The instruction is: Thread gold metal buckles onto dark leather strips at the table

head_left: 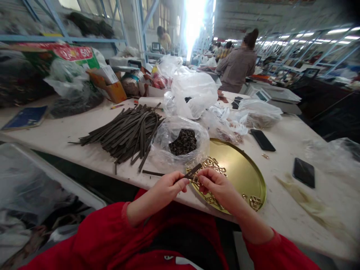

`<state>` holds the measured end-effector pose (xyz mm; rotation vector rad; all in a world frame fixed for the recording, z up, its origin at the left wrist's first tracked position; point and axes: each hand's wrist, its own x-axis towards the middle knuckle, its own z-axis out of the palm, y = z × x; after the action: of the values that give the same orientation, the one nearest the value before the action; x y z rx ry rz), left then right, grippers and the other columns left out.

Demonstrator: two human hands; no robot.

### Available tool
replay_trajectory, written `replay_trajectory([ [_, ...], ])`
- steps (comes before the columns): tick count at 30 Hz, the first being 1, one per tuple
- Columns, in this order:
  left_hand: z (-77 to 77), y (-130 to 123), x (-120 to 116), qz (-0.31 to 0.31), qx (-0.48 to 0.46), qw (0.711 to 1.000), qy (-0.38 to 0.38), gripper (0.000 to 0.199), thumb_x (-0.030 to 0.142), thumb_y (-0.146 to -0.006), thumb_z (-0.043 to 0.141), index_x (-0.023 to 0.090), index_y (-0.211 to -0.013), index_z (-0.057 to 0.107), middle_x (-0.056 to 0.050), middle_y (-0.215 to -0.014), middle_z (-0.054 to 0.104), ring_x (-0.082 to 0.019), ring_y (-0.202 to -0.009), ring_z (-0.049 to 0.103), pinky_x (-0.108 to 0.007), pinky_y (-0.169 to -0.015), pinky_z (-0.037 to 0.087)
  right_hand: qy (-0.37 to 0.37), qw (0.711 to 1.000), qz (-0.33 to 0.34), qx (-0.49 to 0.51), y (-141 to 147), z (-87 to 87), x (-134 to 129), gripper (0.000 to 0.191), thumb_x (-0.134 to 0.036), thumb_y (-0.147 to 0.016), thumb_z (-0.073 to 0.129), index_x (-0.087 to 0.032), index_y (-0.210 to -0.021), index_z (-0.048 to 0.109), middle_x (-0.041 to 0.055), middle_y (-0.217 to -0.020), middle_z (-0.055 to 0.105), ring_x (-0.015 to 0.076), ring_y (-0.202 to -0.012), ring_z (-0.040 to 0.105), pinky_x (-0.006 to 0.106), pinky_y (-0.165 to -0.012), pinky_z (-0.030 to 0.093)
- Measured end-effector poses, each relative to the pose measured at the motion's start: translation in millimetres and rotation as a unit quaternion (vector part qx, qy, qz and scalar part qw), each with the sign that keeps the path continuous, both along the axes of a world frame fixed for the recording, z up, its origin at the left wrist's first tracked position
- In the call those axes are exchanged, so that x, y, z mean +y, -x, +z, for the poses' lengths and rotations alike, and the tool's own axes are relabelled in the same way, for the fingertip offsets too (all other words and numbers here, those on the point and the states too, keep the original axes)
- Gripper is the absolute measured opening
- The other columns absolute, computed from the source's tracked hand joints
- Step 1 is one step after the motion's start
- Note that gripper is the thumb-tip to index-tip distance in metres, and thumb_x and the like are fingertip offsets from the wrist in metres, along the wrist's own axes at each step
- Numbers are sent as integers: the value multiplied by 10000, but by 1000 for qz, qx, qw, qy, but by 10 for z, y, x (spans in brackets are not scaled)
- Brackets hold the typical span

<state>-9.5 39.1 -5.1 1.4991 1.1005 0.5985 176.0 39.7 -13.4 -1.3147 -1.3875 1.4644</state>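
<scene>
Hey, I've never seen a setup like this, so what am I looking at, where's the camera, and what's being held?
There is no robot here. This is one picture, from a camera worn on a person's head, looking forward and down at their own bare hands. The left hand holds a dark strip. The right hand is at its other end, by some small gold-coloured frames; whether it grips one is hard to tell. Those frames lie on a round gold tray. Also on the table are a pile of strips, an open plastic bag of small dark pieces and two phones. Other people are in the background.
</scene>
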Motion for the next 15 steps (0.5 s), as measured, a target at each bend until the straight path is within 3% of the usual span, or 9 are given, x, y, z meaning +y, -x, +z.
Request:
replay_trajectory([
  [4, 49, 28, -93, -8, 20, 999, -26, 209, 343, -785, 493, 156, -699, 529, 41, -635, 513, -95, -598, 434, -201, -563, 333, 20, 998, 42, 43, 183, 54, -223, 315, -481, -715, 608, -172, -760, 570, -40, -570, 536, 84, -491, 485, 231, -492, 411],
  [10, 15, 75, -246, 57, -16, 998, 8, 213, 356, -778, 509, 160, -696, 513, 46, -619, 525, -86, -562, 435, -201, -559, 346, 59, 983, 14, 172, 297, -1, -446, 324, -396, -679, 691, -200, -909, 575, -8, -795, 620, 100, -655, 543, 244, -612, 443],
  [15, 17, 58, -312, 85, -45, 995, 14, 192, 339, -765, 533, 148, -746, 533, 14, -687, 569, -107, -627, 491, -216, -598, 383, 37, 984, -17, 176, 343, -84, -570, 242, -399, -728, 654, -176, -800, 597, -25, -659, 595, 85, -581, 497, 236, -597, 415],
])
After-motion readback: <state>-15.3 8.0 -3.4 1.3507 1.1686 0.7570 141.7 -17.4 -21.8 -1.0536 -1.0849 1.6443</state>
